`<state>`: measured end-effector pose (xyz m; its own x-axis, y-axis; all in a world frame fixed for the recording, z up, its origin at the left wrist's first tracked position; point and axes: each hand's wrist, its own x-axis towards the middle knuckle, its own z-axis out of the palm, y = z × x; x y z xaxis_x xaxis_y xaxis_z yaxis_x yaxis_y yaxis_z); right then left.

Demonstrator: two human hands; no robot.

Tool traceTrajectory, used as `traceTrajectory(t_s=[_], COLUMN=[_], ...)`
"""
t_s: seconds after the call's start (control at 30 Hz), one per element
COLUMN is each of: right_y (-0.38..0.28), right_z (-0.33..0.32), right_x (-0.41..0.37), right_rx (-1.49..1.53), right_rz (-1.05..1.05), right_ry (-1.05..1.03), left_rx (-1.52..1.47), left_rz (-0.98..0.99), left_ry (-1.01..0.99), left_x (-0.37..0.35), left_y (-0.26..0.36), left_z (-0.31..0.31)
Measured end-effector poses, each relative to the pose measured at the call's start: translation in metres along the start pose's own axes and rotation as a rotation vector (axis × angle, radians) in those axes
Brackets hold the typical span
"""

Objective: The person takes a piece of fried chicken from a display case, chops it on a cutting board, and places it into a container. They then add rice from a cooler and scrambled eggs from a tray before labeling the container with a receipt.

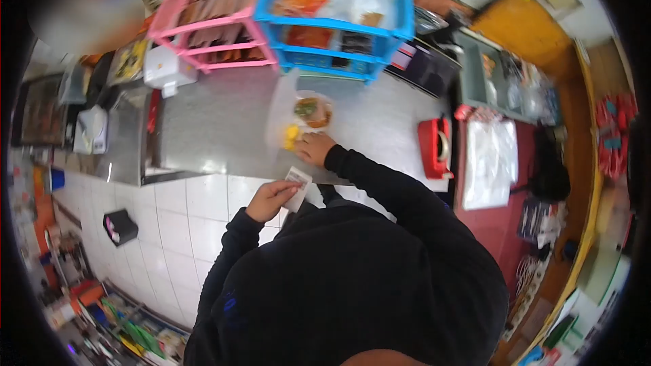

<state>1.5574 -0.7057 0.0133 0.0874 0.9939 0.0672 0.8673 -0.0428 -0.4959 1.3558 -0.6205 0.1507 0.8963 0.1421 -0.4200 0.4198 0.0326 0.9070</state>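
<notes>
My left hand (pixel 268 201) pinches a small white printed packet (pixel 299 177) between thumb and fingers, just off the counter's front edge. Over the metal counter, my right hand (pixel 316 148) has its fingers bent and close together, right beside a yellow item (pixel 291 137). What those fingers grip, if anything, I cannot make out. The yellow item lies on a whitish, see-through plastic bag (pixel 277 118). Just beyond my right hand sits a round portion of food (pixel 314 112), green and brown on top, overlapping the bag in this view.
At the back of the metal counter (pixel 224 115) stand a pink tiered rack (pixel 203 24) and a blue tiered rack (pixel 332 27) with packets. To the right are a red tape dispenser (pixel 434 149) and stacked clear bags (pixel 488 163). A black bin (pixel 120 228) stands on the tiled floor.
</notes>
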Motion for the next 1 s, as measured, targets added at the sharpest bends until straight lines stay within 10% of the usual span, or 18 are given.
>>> traceTrajectory(t_s=[0.2, 0.3, 0.43, 0.5, 0.63, 1.0], right_y=[0.062, 0.127, 0.17, 0.161, 0.166, 0.155], right_z=[-0.114, -0.155, -0.165, -0.177, -0.152, -0.188], right_x=[-0.139, -0.225, -0.239, -0.227, -0.232, -0.222], right_rx=[0.059, -0.086, -0.279, -0.226, -0.364, -0.243], right_rz=[0.507, 0.812, 0.963, 1.009, 0.738, 0.992], right_ry=[0.896, 0.846, 0.409, 0.191, 0.55, 0.325], left_rx=[-0.158, -0.177, 0.398, 0.757, 0.916, 0.966], left_rz=[0.301, 0.374, 0.628, 0.457, 0.237, 0.163], left_ry=[-0.074, -0.07, 0.101, 0.107, 0.163, 0.16], left_x=[0.126, 0.183, 0.224, 0.223, 0.228, 0.229], left_y=[-0.024, -0.07, -0.107, -0.094, -0.084, -0.074], left_z=[0.09, 0.143, 0.165, 0.162, 0.136, 0.124])
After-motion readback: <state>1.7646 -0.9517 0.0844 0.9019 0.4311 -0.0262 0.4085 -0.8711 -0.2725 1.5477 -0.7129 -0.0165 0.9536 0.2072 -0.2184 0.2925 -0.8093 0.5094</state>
